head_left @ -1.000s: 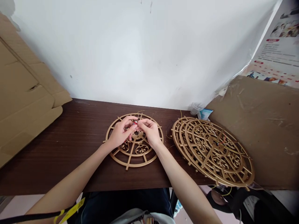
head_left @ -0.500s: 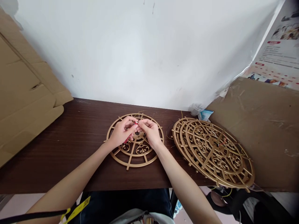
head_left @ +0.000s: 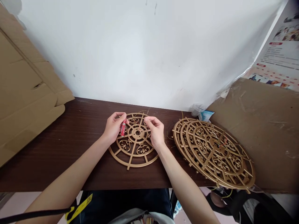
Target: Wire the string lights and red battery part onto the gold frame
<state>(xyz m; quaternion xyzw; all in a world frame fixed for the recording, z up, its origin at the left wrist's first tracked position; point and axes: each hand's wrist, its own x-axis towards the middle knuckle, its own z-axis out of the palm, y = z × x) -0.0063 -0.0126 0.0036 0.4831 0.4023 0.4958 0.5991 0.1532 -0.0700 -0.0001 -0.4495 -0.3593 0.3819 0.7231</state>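
A round gold openwork frame [head_left: 131,153] with scrollwork lies flat on the brown table. Above its left part, my left hand [head_left: 113,127] is closed around a small red tube [head_left: 122,128], which points downward. My right hand [head_left: 156,129] hovers over the right side of the frame, thumb and forefinger pinched together. What sits between those fingertips is too small to make out. Thin yellow wires [head_left: 139,111] rise from the frame's hub and pass between my hands.
Several similar gold frames [head_left: 213,155] are stacked at the right. A clear plastic cup [head_left: 197,109] and a blue-and-white packet [head_left: 206,115] stand behind them. Cardboard sheets [head_left: 28,93] lean at the left, with another cardboard panel [head_left: 266,137] at the right. A white wall [head_left: 149,62] closes off the back.
My hands were together over the frame's hub and have moved apart, the left hand to the left with the red tube, the right hand slightly to the right. The hub is now uncovered.
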